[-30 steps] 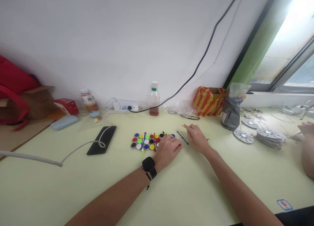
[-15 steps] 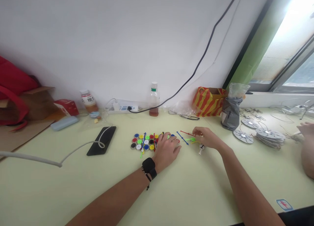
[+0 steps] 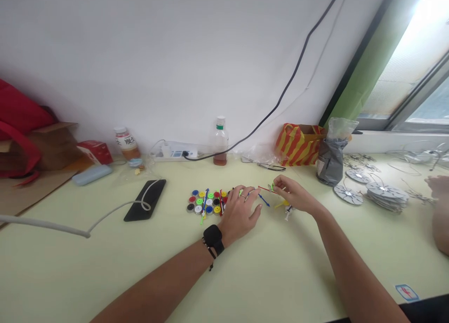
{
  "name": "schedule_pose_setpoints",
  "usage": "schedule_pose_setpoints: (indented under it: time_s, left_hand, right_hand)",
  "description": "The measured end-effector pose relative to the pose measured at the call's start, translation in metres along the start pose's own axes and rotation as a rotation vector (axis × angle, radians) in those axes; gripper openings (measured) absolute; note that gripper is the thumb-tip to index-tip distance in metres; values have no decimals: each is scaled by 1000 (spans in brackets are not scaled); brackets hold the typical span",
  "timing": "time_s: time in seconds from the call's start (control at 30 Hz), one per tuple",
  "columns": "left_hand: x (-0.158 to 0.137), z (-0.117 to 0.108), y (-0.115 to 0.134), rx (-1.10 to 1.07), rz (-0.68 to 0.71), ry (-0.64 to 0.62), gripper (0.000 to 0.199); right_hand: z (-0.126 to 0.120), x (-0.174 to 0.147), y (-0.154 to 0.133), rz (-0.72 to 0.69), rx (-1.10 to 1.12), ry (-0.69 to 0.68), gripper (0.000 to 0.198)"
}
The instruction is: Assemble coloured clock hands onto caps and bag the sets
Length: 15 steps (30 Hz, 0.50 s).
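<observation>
Pale-green tabletop (image 3: pixel 270 271) backed by white wall (image 3: pixel 175 56) (power strip (image 3: pixel 178 153) set there). Right hand (image 3: pixel 295 195): green piece (image 3: pixel 271 187) pinched; coloured discs (image 3: pixel 209 209) partly covered by left hand (image 3: pixel 240 213), fingers loosely spread.

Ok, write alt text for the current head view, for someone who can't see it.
A person's left hand is over small multicolored discs on a pale green table, while the right hand holds a small green piece at its fingertips. Behind them, two bottles stand by a white wall; gray discs are stacked to the right.
</observation>
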<state>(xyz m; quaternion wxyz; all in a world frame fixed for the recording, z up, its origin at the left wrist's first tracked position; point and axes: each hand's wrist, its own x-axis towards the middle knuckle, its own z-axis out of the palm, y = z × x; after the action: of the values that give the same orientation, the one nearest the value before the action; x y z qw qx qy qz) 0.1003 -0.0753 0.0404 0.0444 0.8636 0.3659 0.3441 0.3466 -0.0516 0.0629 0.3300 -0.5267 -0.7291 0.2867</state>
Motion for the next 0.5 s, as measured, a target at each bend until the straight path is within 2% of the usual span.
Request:
schedule_pose_setpoints:
  time_s: [0.1, 0.17, 0.27, 0.4, 0.5]
  left_hand:
    - [1, 0, -1, -114, 47, 26, 42]
    - [0, 4, -4, -184, 72, 28, 33]
    - [-1, 12, -9, -254, 66, 29, 16]
    - [-2, 16, -11, -238, 39, 20, 8]
    - [-3, 15, -11, -167, 29, -28, 10]
  right_hand:
    - [17, 0, -15, -25, 230, -119, 10]
    - [29, -1, -25, -45, 337, -215, 6]
    - [42, -2, -32, -54, 395, -287, 6]
    - [45, -1, -27, -80, 263, -276, 7]
    - [42, 4, -12, -89, 22, -114, 15]
